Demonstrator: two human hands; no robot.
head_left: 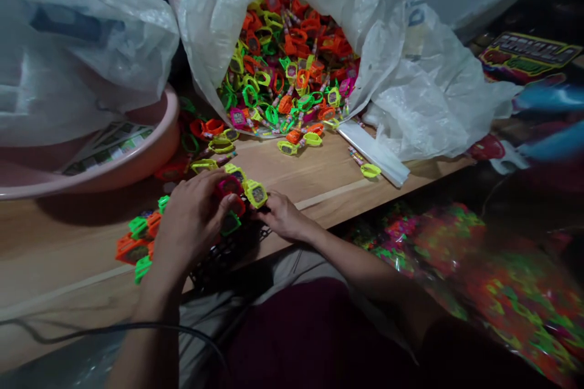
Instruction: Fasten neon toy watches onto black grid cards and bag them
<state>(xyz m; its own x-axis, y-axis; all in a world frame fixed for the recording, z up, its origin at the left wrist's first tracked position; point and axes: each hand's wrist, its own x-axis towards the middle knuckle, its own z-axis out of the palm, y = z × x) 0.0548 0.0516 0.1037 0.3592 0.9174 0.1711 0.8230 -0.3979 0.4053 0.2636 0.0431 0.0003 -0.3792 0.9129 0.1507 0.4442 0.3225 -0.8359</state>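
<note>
Small colourful toy watches stand bunched over a black lattice holder [219, 261] at the table's front edge. My left hand [191, 216] reaches over them, thumb and fingers closed around a pink toy watch [229, 186]. Just right of it, my right hand [285, 217] has its fingers bent at the holder's side, beside a yellow toy watch [255, 193]; its fingertips are partly hidden, so what they grip is unclear. Left of my left wrist sit orange and green toy watches [132, 249]. My left hand covers the middle of the bunch.
A large white plastic sack [205, 24] full of toy watches lies open at the back, several spilled before it. A pink basin [171, 127] with printed sheets stands left. At right are a flat plastic packet [376, 155] and filled clear bags [511, 279] below. A black cable [114, 329] crosses my left forearm.
</note>
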